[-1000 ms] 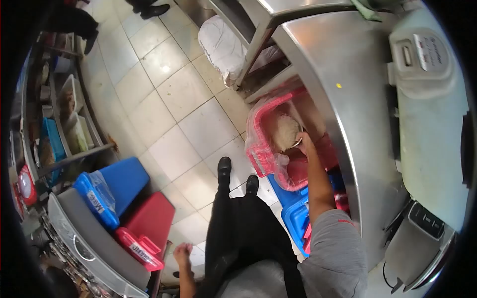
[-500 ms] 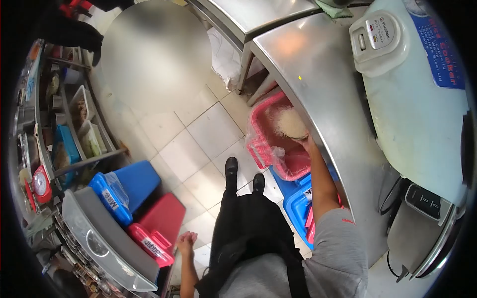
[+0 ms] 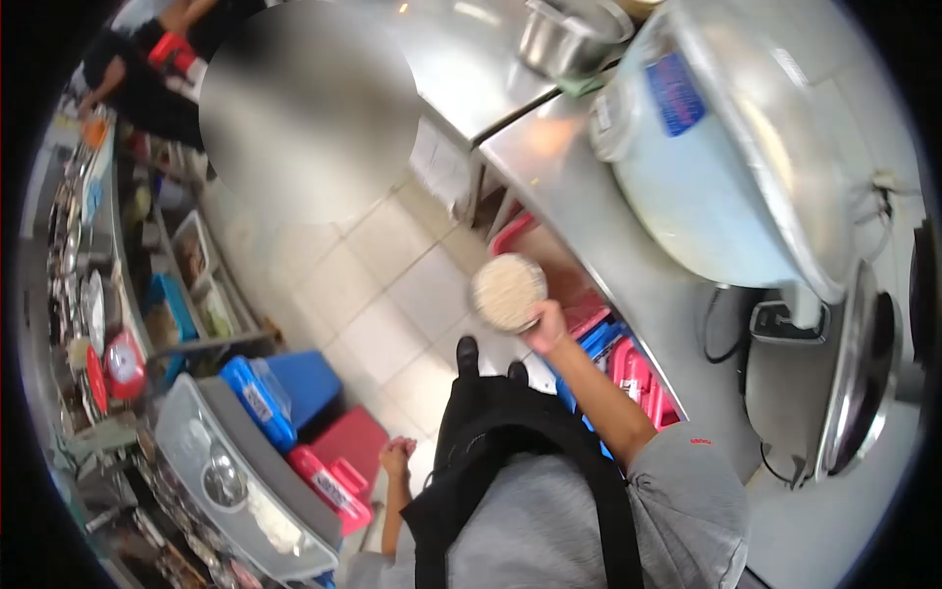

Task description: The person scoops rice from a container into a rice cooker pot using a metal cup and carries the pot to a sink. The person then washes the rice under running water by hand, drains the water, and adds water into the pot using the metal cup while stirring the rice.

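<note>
My right hand grips the edge of a round bowl filled to the rim with uncooked white rice. It is held level over the floor, just left of a red bin standing under the steel counter. More rice inside that bin is mostly hidden by the counter and the bowl. My left hand hangs low on the other side, with loosely bent fingers and nothing visible in it. Nearest to it is a red lidded bin with a white label.
A large pale-blue rice cooker stands on the steel counter at right, with a metal pot beyond it. At left are a blue lidded bin, a grey tub and shelves. Another person stands far left.
My right hand has lifted the rice-filled bowl out of the red bin and moved left. The view has turned toward the right, and my left hand stays low beside the bins.
</note>
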### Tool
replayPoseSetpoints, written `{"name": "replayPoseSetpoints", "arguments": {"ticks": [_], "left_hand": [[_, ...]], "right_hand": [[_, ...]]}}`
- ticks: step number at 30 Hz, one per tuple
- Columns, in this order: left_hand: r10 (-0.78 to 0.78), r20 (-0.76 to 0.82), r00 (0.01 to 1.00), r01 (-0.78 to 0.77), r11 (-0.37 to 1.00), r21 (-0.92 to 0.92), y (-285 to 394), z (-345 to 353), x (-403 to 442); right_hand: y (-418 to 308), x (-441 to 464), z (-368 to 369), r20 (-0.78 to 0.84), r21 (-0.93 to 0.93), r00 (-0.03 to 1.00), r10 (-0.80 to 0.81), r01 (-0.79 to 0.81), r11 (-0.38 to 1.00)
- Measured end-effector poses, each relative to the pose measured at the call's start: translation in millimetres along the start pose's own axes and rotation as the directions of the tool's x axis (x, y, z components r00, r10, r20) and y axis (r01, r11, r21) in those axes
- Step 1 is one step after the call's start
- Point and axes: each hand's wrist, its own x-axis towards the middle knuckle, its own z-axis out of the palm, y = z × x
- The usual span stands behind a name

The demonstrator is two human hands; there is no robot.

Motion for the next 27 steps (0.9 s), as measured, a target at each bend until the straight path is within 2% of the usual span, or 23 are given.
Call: {"name": "replayPoseSetpoints", "arguments": {"ticks": [3,5,6,7,9,10,11,13,15,16,17,18,19,20,21,22,23,24,25,26,27], "left_hand": [[0.008,0.086,0.996,-0.011,0.999,0.031,2.5,8.6,26.1],[-0.003,0.123,0.992,-0.008,0.996,0.084,0.8,-4.7,51.7],[0.254,0.339,0.906,-0.356,0.892,0.28,-1.4,-18.3,71.3],[0.422,0.572,0.703,-0.677,0.642,0.36,7.3,-17.8,80.5],[0.469,0.785,0.405,-0.91,0.286,0.299,20.0,-1.0,91.4],[0.349,0.505,0.789,-0.538,0.789,0.296,32.3,13.2,83.3],[-0.029,0.242,0.97,0.012,0.997,0.07,55.9,32.5,56.7],[-0.001,0.237,0.971,-0.018,0.997,0.076,68.8,41.9,46.2],[0.023,0.229,0.973,-0.041,0.996,0.075,69.8,51.4,47.4],[0.301,0.419,0.857,-0.43,0.865,0.259,59.1,42.1,64.0],[0.395,0.529,0.751,-0.605,0.732,0.313,52.7,36.3,76.5],[0.476,0.622,0.622,-0.758,0.566,0.324,47.2,30.7,87.7],[0.345,0.5,0.794,-0.539,0.78,0.319,42.9,30.0,94.4],[0.158,0.382,0.91,-0.271,0.926,0.264,38.4,32.0,96.5],[0.165,0.373,0.913,-0.268,0.932,0.245,35.8,35.0,94.7],[0.185,0.288,0.94,-0.244,0.952,0.187,35.7,36.5,90.0],[0.193,0.199,0.961,-0.221,0.967,0.128,38.1,35.4,81.0],[0.249,0.278,0.928,-0.323,0.91,0.261,91.6,52.6,16.2],[0.246,0.266,0.932,-0.314,0.916,0.251,91.0,53.5,17.2],[0.275,0.279,0.92,-0.367,0.855,0.367,90.4,51.9,20.9],[0.298,0.297,0.907,-0.412,0.775,0.479,88.9,48.5,25.4]], "right_hand": [[-26.5,-45.3,113.7,0.121,-0.105,0.982,0.145,-0.133,0.986],[-64.5,-73.7,176.1,0.224,-0.123,0.958,0.178,-0.154,0.98],[-89.6,-93.2,206.4,0.243,-0.12,0.961,0.135,-0.109,0.987],[-115.9,-113.0,235.9,0.265,-0.119,0.959,0.095,-0.065,0.991],[-167.8,-151.5,281.9,0.261,-0.143,0.958,-0.115,0.157,0.977],[-195.0,-168.5,296.7,0.274,-0.142,0.943,-0.19,0.235,0.962],[-222.0,-184.5,307.7,0.285,-0.141,0.923,-0.26,0.309,0.941],[-267.8,-210.7,322.4,0.23,-0.204,0.809,-0.541,0.584,0.786],[-309.1,-225.0,320.6,0.112,-0.366,0.625,-0.772,0.749,0.553],[-323.5,-228.2,317.4,0.13,-0.537,0.483,-0.866,0.768,0.348],[-334.6,-229.2,310.1,0.179,-0.679,0.333,-0.926,0.723,0.128],[-345.1,-229.4,295.8,0.192,-0.676,0.332,-0.924,0.727,0.12],[-358.1,-226.5,278.3,0.413,-0.87,0.071,-0.908,0.326,-0.37],[-364.4,-223.7,267.7,0.6,-0.8,0.022,-0.8,-0.019,-0.6],[-370.6,-220.9,257.3,0.758,-0.61,-0.027,-0.652,-0.384,-0.693],[-366.3,-222.4,250.4,0.819,-0.492,0.004,-0.574,-0.511,-0.705],[-363.0,-225.2,248.2,0.828,-0.482,0.009,-0.561,-0.5,-0.719],[-359.1,-227.3,246.0,0.847,-0.379,0.111,-0.52,-0.56,-0.737],[-360.1,-227.5,245.9,0.851,-0.268,0.215,-0.48,-0.608,-0.747],[-365.3,-226.5,246.6,0.855,-0.259,0.223,-0.468,-0.6,-0.757],[-370.0,-225.8,246.0,0.846,-0.335,0.124,-0.518,-0.631,-0.699]]}}
